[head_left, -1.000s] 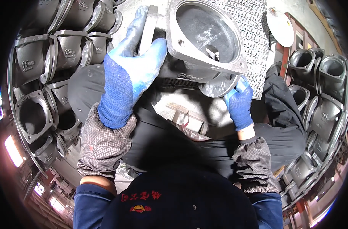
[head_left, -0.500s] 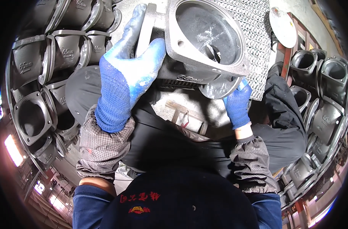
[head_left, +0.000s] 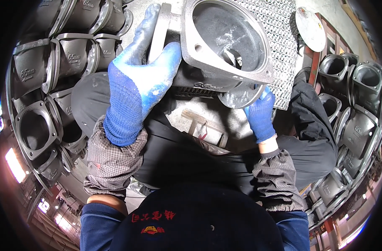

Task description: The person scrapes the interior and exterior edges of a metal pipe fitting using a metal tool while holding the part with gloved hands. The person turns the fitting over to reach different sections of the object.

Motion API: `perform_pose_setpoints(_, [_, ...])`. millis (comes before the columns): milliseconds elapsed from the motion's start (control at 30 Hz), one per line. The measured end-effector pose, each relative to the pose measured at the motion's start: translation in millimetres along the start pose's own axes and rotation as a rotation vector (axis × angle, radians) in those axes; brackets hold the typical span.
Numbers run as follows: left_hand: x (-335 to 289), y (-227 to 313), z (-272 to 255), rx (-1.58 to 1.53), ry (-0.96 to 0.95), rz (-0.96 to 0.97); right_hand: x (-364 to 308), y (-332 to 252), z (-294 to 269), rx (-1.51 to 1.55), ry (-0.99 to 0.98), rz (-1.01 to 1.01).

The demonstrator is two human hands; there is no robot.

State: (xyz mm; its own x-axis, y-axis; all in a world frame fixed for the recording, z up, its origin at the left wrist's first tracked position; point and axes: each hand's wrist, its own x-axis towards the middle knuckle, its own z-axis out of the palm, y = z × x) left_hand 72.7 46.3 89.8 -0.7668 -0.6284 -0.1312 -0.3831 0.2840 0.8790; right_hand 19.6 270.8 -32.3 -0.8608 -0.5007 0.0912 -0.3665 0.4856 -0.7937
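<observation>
Left of the grey valve casting [head_left: 224, 46], dark castings [head_left: 40, 104] with raised markings are stacked in rows. The blue-gloved left hand [head_left: 136, 83] wraps the casting's flange, fingers clenched around it. The casting is held over the lap. Below its right side, the right hand [head_left: 260, 117] grips its round flange. Further right stand more dark castings [head_left: 358, 104].
</observation>
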Motion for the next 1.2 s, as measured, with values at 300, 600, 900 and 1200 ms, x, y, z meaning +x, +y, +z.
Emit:
perform_pose_setpoints(300, [-1.0, 1.5, 2.6, -0.090, 0.017, -0.027, -2.0, 14.7, 6.8, 0.064, -0.031, 0.073])
perform_pose_setpoints(600, [2.1, -12.8, -7.2, 0.169, -0.010, 0.152, -3.3, -11.0, -15.5, 0.217, -0.097, 0.204])
perform_pose_setpoints(900, [1.8, -6.6, -1.7, -0.093, -0.025, 0.027, 29.3, 15.4, 10.9, 0.817, 0.163, 0.472])
perform_pose_setpoints(1200, [3.0, -15.9, -3.8, 0.011, 0.008, 0.144, 50.3, 14.2, 48.0, 1.037, 0.204, 0.577])
